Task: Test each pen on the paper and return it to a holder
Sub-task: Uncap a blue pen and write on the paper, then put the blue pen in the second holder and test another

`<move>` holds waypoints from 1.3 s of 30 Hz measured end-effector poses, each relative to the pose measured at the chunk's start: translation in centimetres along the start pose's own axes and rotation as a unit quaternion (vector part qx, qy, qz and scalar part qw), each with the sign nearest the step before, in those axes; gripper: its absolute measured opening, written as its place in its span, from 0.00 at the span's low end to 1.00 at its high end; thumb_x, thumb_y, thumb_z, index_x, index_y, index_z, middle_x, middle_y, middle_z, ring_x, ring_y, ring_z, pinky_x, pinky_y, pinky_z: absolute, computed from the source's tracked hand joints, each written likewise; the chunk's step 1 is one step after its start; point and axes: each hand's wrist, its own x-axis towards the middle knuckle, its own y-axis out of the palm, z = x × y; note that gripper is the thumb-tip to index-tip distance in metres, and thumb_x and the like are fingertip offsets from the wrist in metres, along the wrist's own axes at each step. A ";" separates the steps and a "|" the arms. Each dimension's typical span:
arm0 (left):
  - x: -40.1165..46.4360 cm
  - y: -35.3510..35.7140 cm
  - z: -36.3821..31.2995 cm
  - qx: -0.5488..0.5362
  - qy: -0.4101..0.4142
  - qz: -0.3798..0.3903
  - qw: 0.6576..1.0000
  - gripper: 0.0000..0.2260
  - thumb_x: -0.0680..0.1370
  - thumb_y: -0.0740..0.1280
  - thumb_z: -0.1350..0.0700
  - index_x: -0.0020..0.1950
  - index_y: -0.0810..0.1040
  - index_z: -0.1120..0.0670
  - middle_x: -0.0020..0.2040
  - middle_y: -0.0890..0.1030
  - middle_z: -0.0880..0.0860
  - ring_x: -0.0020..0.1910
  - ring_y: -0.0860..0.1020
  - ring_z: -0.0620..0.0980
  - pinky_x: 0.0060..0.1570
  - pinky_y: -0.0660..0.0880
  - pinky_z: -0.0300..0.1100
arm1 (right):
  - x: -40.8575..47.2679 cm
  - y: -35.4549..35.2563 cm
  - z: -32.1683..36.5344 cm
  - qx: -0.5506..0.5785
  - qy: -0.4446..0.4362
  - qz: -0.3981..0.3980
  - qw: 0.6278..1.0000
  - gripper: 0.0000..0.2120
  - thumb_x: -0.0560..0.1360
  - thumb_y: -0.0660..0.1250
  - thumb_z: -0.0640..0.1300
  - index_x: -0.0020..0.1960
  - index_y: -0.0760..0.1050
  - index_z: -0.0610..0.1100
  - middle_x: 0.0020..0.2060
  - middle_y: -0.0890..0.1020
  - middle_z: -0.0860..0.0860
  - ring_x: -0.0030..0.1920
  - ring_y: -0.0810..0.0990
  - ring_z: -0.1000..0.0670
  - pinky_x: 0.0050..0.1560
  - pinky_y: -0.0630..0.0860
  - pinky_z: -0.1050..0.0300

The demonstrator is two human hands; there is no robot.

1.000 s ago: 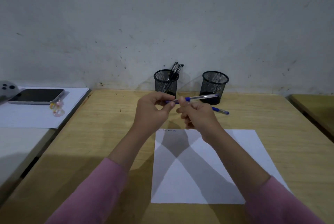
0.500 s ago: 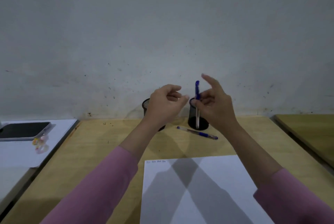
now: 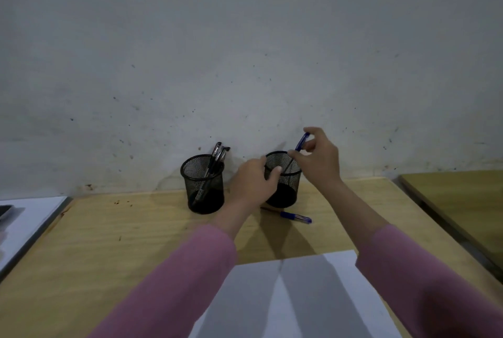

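We see the right hand pinch a blue pen, tilted, its lower end inside the right holder | left hand curls its fingers round that holder's rim | second pen on the worktop just before the holder | left holder beside it, pens inside | paper nearer us
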 end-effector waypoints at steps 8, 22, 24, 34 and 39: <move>0.1 0.6 0.0 0.010 -0.005 -0.006 1.000 0.17 0.76 0.60 0.46 0.52 0.76 0.58 0.48 0.80 0.59 0.50 0.77 0.58 0.49 0.75 0.51 | -2.8 0.4 -1.8 0.013 -0.018 -0.051 0.998 0.23 0.74 0.69 0.49 0.66 0.71 0.42 0.49 0.74 0.47 0.50 0.74 0.51 0.46 0.73 0.56; -9.7 -3.8 4.2 0.082 -0.031 -0.040 0.995 0.24 0.75 0.57 0.45 0.63 0.73 0.60 0.62 0.76 0.60 0.62 0.73 0.60 0.64 0.65 0.57 | -10.9 2.1 0.7 -0.360 -0.129 0.251 0.889 0.17 0.74 0.60 0.37 0.62 0.71 0.40 0.58 0.74 0.43 0.60 0.71 0.41 0.52 0.73 0.50; -12.0 -5.0 6.1 0.078 -0.061 -0.047 0.994 0.28 0.73 0.56 0.44 0.65 0.72 0.61 0.65 0.74 0.60 0.65 0.71 0.58 0.66 0.64 0.56 | -11.4 2.7 1.4 -0.396 -0.125 0.263 0.871 0.16 0.74 0.60 0.35 0.61 0.72 0.39 0.59 0.72 0.43 0.60 0.71 0.41 0.52 0.73 0.50; -18.0 -7.6 11.6 0.052 -0.127 -0.058 0.989 0.19 0.77 0.63 0.53 0.65 0.72 0.61 0.62 0.77 0.59 0.60 0.74 0.56 0.60 0.70 0.47 | -11.6 3.5 3.3 -0.452 -0.133 0.227 0.852 0.16 0.73 0.62 0.34 0.60 0.73 0.40 0.59 0.72 0.42 0.60 0.71 0.40 0.57 0.70 0.47; -17.8 -7.4 11.6 0.009 -0.142 -0.074 0.987 0.21 0.76 0.63 0.51 0.66 0.71 0.61 0.62 0.77 0.58 0.62 0.73 0.56 0.61 0.71 0.51 | -13.0 3.2 6.0 -0.079 -0.128 0.095 0.984 0.04 0.75 0.64 0.37 0.47 0.76 0.38 0.42 0.77 0.45 0.43 0.77 0.43 0.43 0.72 0.53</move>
